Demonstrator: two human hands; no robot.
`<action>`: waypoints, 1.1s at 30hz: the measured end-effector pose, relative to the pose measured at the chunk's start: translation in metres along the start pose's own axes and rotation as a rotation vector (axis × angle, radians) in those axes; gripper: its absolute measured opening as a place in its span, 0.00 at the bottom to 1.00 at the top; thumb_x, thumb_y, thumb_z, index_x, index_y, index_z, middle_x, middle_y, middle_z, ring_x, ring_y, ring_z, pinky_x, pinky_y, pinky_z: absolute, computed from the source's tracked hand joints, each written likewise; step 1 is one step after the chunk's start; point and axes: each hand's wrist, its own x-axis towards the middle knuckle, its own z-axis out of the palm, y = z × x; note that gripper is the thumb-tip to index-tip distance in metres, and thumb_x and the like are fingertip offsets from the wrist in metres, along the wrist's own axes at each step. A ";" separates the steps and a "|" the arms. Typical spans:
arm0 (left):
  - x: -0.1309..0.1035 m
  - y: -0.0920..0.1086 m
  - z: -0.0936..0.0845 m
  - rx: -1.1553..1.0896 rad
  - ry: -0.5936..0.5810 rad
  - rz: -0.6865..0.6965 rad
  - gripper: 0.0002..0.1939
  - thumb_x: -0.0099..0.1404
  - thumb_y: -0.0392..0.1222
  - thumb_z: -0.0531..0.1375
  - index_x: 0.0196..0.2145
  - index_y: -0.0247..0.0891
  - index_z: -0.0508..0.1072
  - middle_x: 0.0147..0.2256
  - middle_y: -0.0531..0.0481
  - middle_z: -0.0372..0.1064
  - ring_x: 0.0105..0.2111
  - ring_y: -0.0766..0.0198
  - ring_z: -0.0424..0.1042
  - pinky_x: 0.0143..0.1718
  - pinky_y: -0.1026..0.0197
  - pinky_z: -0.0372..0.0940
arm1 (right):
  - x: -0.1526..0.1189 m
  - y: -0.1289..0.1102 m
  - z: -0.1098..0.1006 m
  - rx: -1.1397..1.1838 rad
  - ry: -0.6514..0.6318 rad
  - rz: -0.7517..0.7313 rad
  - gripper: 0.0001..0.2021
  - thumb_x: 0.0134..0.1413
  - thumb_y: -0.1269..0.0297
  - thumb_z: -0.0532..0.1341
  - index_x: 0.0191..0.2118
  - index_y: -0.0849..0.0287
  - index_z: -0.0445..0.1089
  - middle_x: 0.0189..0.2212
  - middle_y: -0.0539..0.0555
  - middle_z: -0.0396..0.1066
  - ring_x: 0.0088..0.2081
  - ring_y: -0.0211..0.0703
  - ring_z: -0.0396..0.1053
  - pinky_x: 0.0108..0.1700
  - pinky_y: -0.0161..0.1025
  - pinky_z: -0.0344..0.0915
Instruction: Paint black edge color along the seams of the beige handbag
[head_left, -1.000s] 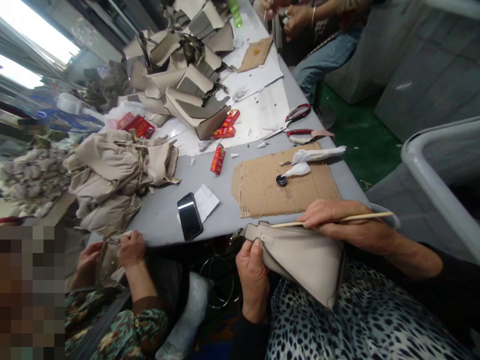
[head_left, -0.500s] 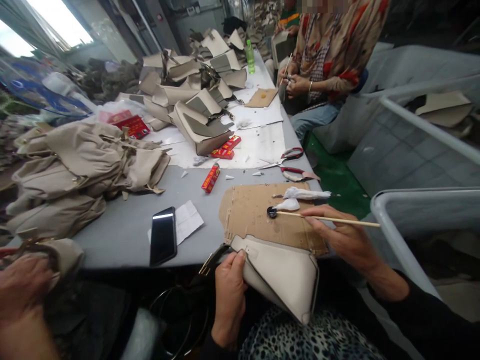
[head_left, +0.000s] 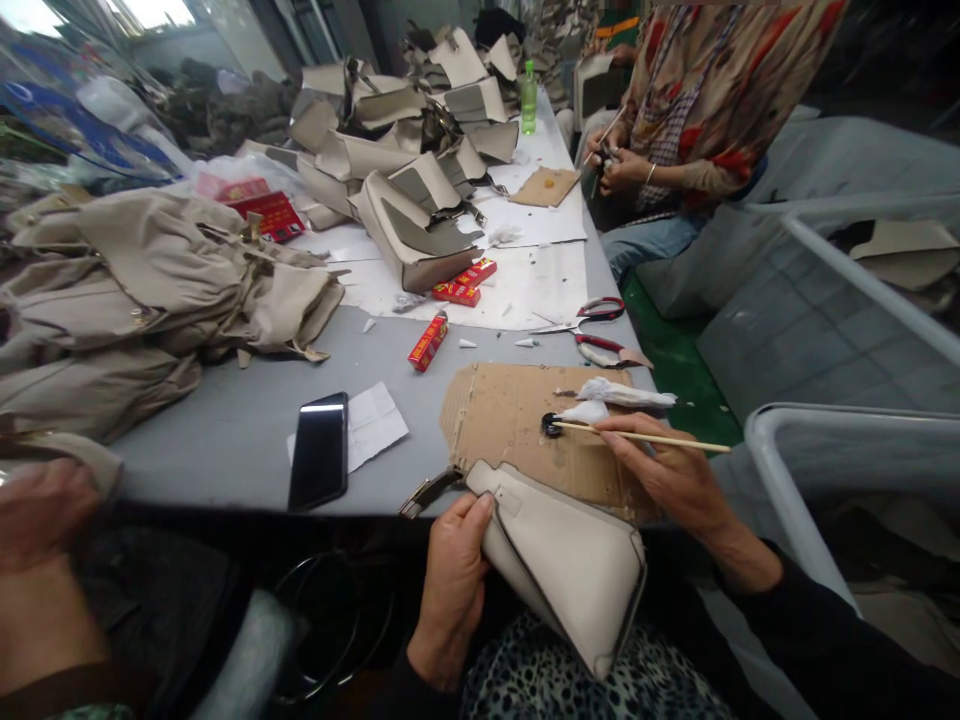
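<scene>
My left hand [head_left: 456, 575] is closed on the upper left edge of a cream leather bag piece [head_left: 566, 560] with dark edges, tilted over my lap. A dark strap with a metal buckle [head_left: 431, 490] sticks out from its top left. Between the fingers of my right hand [head_left: 671, 475] is a thin wooden stick [head_left: 660, 438]. Its left tip touches a small black cap-like pot [head_left: 551, 425] on the flattened cardboard [head_left: 502, 420]. A white wad [head_left: 585, 412] lies beside the pot, and a longer wrapped white bundle [head_left: 630, 392] just behind.
A phone [head_left: 319, 450] lies on white paper [head_left: 379, 425]. Red-handled scissors [head_left: 592, 312], a red box [head_left: 428, 343] and stacked bag pieces [head_left: 412, 220] are on the table. Fabric bags [head_left: 165, 290] pile up left. Co-workers' hands [head_left: 45, 510] are at left and far right; grey bins [head_left: 795, 480] stand right.
The view has shifted slightly. My right hand has moved a little, with the stick's tip still at the black pot. The co-worker's hand at left has shifted toward the frame's edge.
</scene>
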 end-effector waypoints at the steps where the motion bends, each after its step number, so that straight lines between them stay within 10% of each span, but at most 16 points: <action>1: 0.000 -0.001 -0.001 0.001 -0.005 0.005 0.23 0.51 0.55 0.73 0.24 0.36 0.68 0.20 0.59 0.55 0.20 0.72 0.49 0.20 0.68 0.51 | 0.000 0.001 0.001 0.003 -0.002 0.012 0.11 0.67 0.57 0.60 0.46 0.54 0.77 0.45 0.55 0.79 0.48 0.51 0.75 0.50 0.45 0.69; 17: 0.006 -0.007 -0.006 -0.002 -0.082 -0.003 0.18 0.56 0.54 0.70 0.27 0.35 0.76 0.24 0.51 0.68 0.23 0.67 0.60 0.23 0.66 0.54 | -0.007 -0.005 0.001 0.098 0.111 0.184 0.11 0.61 0.53 0.65 0.43 0.51 0.79 0.42 0.54 0.80 0.45 0.54 0.76 0.51 0.51 0.69; 33: 0.009 -0.010 -0.007 0.049 -0.111 0.041 0.17 0.59 0.54 0.67 0.25 0.37 0.74 0.21 0.55 0.61 0.21 0.67 0.55 0.22 0.65 0.49 | -0.004 -0.028 0.026 0.204 -0.137 0.219 0.10 0.62 0.55 0.65 0.40 0.54 0.80 0.39 0.56 0.80 0.41 0.51 0.77 0.44 0.44 0.73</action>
